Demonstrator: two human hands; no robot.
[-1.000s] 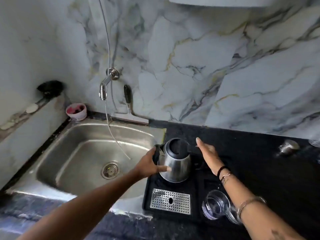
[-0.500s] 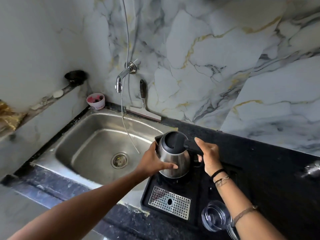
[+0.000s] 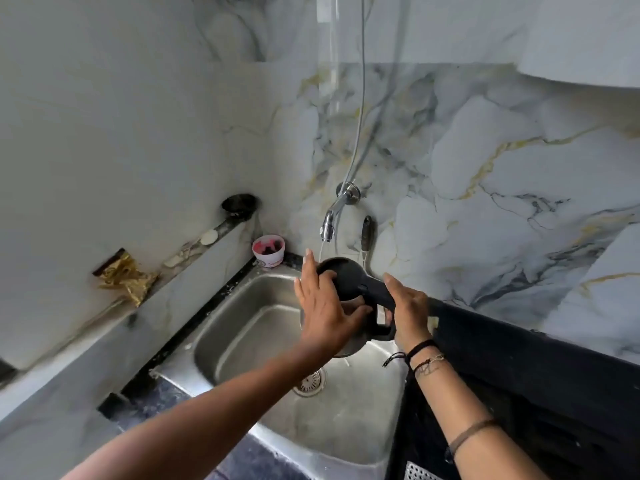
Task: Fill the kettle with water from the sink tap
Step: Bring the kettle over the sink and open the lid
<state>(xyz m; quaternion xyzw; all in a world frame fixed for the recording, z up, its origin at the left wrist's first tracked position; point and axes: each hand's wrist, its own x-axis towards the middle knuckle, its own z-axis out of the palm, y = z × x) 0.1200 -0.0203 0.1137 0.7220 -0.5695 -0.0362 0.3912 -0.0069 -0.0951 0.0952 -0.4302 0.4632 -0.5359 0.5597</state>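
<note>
A black counter (image 3: 540,368) holds a steel sink (image 3: 242,327). At its back left corner stands a small tub (image 3: 268,250). A black tray (image 3: 426,459) lies by the sink's right edge.

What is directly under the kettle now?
Under the kettle is the steel sink basin, with its drain nearer. The left hand hides the kettle's body and base.

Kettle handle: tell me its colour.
Black, matching the lid; the kettle handle shows in the head view, gripped by the right hand.
</note>
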